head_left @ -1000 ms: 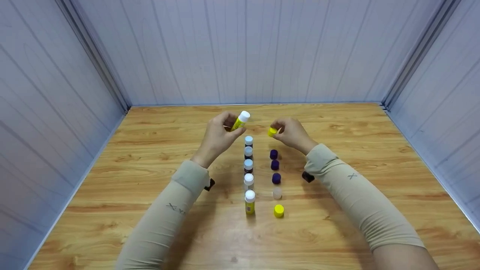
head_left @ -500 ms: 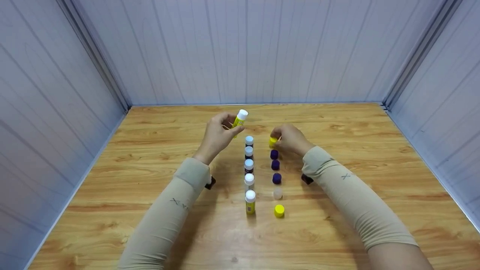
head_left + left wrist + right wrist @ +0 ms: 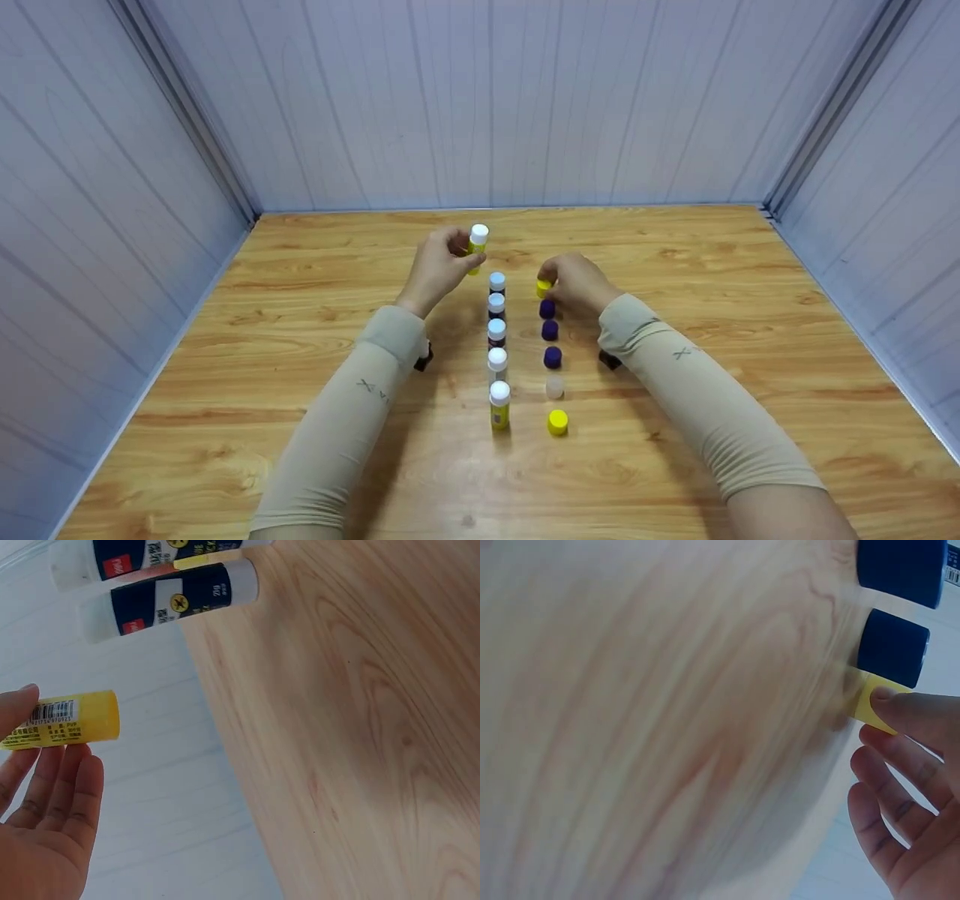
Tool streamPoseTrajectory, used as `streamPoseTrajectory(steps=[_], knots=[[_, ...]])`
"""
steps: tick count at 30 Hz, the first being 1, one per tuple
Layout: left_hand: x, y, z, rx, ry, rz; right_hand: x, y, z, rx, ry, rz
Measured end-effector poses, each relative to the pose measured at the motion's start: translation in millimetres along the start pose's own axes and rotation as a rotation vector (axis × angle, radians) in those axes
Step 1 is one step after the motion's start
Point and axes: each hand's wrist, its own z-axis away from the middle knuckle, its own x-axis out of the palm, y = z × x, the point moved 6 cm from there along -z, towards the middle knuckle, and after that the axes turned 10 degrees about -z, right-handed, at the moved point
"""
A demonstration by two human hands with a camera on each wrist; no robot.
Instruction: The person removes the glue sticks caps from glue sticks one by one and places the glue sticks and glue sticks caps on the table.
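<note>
My left hand holds a yellow glue stick upright, its white top bare, past the far end of a row of glue sticks. Its yellow barrel with a barcode shows between thumb and fingers in the left wrist view. My right hand pinches a yellow cap between thumb and fingers, at the far end of a row of caps. In the right wrist view this yellow cap is down at the tabletop beside a dark blue cap.
Several uncapped glue sticks stand in a line, the nearest a yellow glue stick. To their right run dark blue caps, a clear cap and another yellow cap. Pale panel walls enclose the wooden table.
My right hand has brought the yellow cap down and nearer, to the far end of the cap row. The glue stick in my left hand has turned from tilted to upright.
</note>
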Motion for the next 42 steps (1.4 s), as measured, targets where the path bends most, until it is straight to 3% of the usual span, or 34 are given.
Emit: streamPoseTrajectory(steps=[21, 32, 42], knots=[[31.4, -31.5, -15.1, -0.096, -0.149, 0.001, 7.1, -7.7, -3.3, -0.036, -0.026, 0.116], [43.5, -38.2, -3.4, -0.215, -0.236, 0.142, 7.4, -11.2, -4.8, -0.039, -0.02, 0.129], [49.4, -39.9, -9.8, -0.183, -0.266, 0.11, 9.4, -12.3, -5.5, -0.035, -0.015, 0.122]])
